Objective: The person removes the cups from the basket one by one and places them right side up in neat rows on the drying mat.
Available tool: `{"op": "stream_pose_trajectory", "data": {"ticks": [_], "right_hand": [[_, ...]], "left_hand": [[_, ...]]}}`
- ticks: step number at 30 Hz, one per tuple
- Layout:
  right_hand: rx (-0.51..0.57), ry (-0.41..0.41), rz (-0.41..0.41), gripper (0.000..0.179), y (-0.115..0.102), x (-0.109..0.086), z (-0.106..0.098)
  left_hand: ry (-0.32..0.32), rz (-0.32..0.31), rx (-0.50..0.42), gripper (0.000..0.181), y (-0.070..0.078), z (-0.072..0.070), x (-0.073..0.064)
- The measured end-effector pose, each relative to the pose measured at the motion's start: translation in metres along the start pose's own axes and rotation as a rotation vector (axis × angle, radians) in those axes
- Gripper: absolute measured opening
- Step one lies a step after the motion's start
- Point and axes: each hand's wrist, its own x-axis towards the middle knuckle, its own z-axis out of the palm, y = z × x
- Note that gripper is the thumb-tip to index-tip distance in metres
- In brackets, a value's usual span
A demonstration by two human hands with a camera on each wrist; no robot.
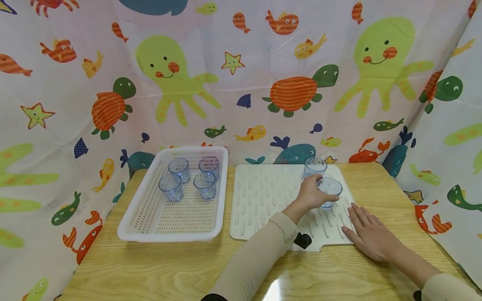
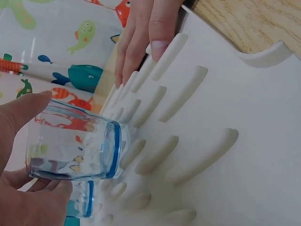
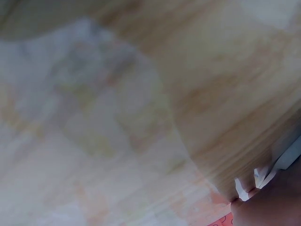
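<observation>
My left hand (image 1: 311, 194) grips a clear bluish drinking glass (image 1: 329, 188) by its sides, thumb and fingers on opposite walls. In the left wrist view the glass (image 2: 75, 141) has its blue-edged base toward the ridged white drying mat (image 1: 263, 200); whether it touches the ridges is hard to tell. Just behind stands a second glass (image 1: 315, 167), at the mat's back right. My right hand (image 1: 373, 236) rests with fingers extended at the mat's right edge, holding nothing. Only part of the right hand (image 3: 273, 202) shows in the dim right wrist view.
A white plastic basket (image 1: 129, 221) stands left of the mat, with several similar glasses (image 1: 171, 188) grouped toward its back. Both rest on a wooden table (image 1: 180, 267). A curtain (image 1: 233, 100) printed with sea animals hangs behind and at both sides.
</observation>
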Motion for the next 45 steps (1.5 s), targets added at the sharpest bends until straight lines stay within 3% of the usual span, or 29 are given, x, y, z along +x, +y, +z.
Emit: {"op": "stream_pose_trajectory", "data": {"ticks": [8, 15, 32, 40, 45], "right_hand": [[0.006, 0.0, 0.003, 0.083, -0.001, -0.001, 0.0], [-0.002, 0.005, 0.007, 0.083, 0.0, 0.0, 0.0], [-0.001, -0.007, 0.004, 0.085, 0.002, 0.002, 0.002], [0.015, -0.018, 0.012, 0.087, 0.001, 0.002, 0.004], [0.007, -0.026, 0.018, 0.088, 0.003, 0.004, 0.003]], "left_hand": [[0.002, 0.013, -0.01, 0.078, 0.0, -0.001, -0.002], [-0.026, -0.015, -0.019, 0.083, 0.0, -0.003, -0.003], [-0.039, -0.004, 0.04, 0.085, -0.006, -0.022, -0.007], [-0.114, 0.018, 0.119, 0.089, -0.015, -0.042, -0.017], [-0.13, 0.04, 0.114, 0.086, -0.021, -0.058, -0.023]]}}
